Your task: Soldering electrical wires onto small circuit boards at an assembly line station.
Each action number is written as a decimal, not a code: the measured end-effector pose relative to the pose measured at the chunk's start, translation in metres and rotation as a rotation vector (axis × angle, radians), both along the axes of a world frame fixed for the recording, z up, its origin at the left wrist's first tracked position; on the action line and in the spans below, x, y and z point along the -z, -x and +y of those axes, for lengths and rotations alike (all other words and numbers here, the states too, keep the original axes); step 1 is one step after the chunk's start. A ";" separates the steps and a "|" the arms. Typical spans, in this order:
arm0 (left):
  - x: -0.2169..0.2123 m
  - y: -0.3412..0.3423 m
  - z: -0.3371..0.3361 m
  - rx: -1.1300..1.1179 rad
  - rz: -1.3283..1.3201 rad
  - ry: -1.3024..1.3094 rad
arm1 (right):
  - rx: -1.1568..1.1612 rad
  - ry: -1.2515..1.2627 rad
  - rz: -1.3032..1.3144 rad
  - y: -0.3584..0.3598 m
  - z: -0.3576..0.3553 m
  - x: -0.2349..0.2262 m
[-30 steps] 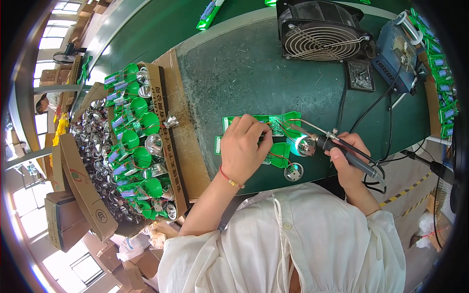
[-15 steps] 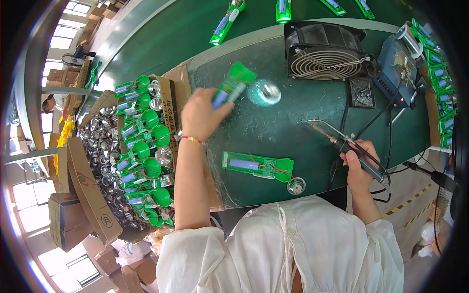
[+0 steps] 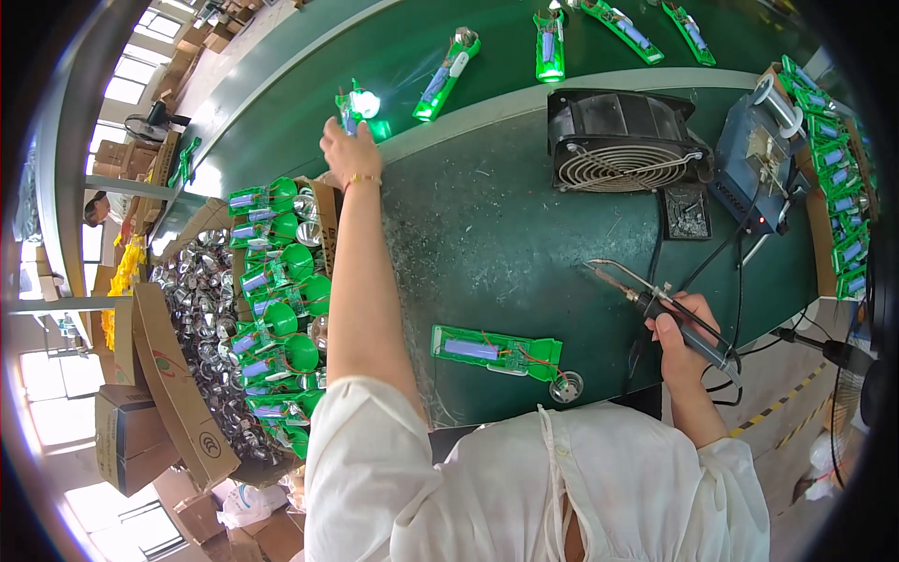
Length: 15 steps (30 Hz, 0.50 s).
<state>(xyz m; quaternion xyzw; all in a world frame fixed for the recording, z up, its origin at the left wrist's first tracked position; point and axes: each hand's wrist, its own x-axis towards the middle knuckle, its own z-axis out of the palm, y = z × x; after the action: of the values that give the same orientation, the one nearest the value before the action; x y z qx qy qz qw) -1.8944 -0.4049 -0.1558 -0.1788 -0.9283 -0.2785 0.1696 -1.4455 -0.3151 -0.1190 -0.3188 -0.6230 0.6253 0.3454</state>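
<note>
My left hand [image 3: 350, 157] reaches out to the green belt at the far left, its fingers closed round a green flashlight body [image 3: 348, 110]. The lamp end of that body glows bright white. In my right hand [image 3: 684, 339] is a soldering iron [image 3: 648, 305] with a thin metal tube beside its tip, which points left over the dark green worktop [image 3: 506, 253]. Close to my body lies another open flashlight body [image 3: 496, 352], with a blue cell, a circuit board and wires running to a round silver lamp part [image 3: 566, 387].
A black fan [image 3: 618, 140] stands at the worktop's back edge, beside a blue soldering station [image 3: 749, 183] with a solder reel [image 3: 779, 105]. Several flashlight bodies [image 3: 448, 75] lie along the belt. Boxes of green bodies and silver reflectors [image 3: 201, 300] flank the worktop.
My left hand has carried the flashlight body from above the worktop, away from me and leftward, to the belt. My right hand keeps its hold on the iron. The view has shifted slightly.
</note>
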 end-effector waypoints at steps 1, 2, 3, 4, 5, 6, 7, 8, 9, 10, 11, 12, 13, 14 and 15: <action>0.005 0.014 0.003 0.062 -0.096 0.061 | -0.019 -0.010 -0.018 -0.001 -0.001 -0.003; 0.012 0.019 0.004 0.116 -0.173 0.087 | -0.035 -0.017 -0.042 -0.004 -0.002 -0.005; 0.018 0.024 0.000 0.164 -0.249 0.113 | -0.047 -0.015 -0.047 -0.004 -0.004 -0.007; 0.011 0.013 0.001 0.213 -0.309 0.108 | -0.040 -0.015 -0.052 -0.007 -0.006 -0.007; 0.010 0.008 -0.001 0.182 -0.249 0.057 | -0.041 -0.004 -0.060 -0.010 -0.008 -0.006; 0.009 0.006 -0.006 0.144 -0.187 0.007 | -0.049 0.007 -0.065 -0.011 -0.010 -0.005; 0.010 0.011 -0.024 0.159 0.033 -0.101 | -0.064 0.007 -0.060 -0.011 -0.013 -0.004; -0.006 -0.011 -0.023 0.145 -0.090 -0.258 | -0.056 0.009 -0.070 -0.012 -0.013 -0.001; -0.039 -0.050 -0.026 0.125 -0.211 -0.409 | -0.027 0.031 -0.075 -0.012 -0.012 0.003; -0.068 -0.089 -0.030 0.249 -0.358 -0.425 | 0.003 0.052 -0.084 -0.012 -0.012 0.007; -0.084 -0.128 -0.037 0.378 -0.508 -0.438 | 0.015 0.037 -0.078 -0.011 -0.009 0.011; -0.080 -0.161 -0.054 0.598 -0.515 -0.381 | 0.013 0.026 -0.053 -0.011 -0.007 0.017; -0.080 -0.184 -0.072 0.931 -0.443 -0.196 | 0.008 0.015 -0.029 -0.011 -0.007 0.017; -0.087 -0.208 -0.091 1.103 -0.499 0.038 | -0.009 0.003 -0.022 -0.010 -0.008 0.015; -0.089 -0.226 -0.112 1.161 -0.654 0.129 | -0.031 0.013 -0.018 -0.007 -0.011 0.014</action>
<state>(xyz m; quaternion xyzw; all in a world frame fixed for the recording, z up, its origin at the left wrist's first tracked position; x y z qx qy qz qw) -1.6683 -0.5170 -0.0664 -0.5654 -0.6997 -0.3083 -0.3092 -1.4384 -0.3266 -0.1327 -0.3171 -0.6270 0.6315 0.3280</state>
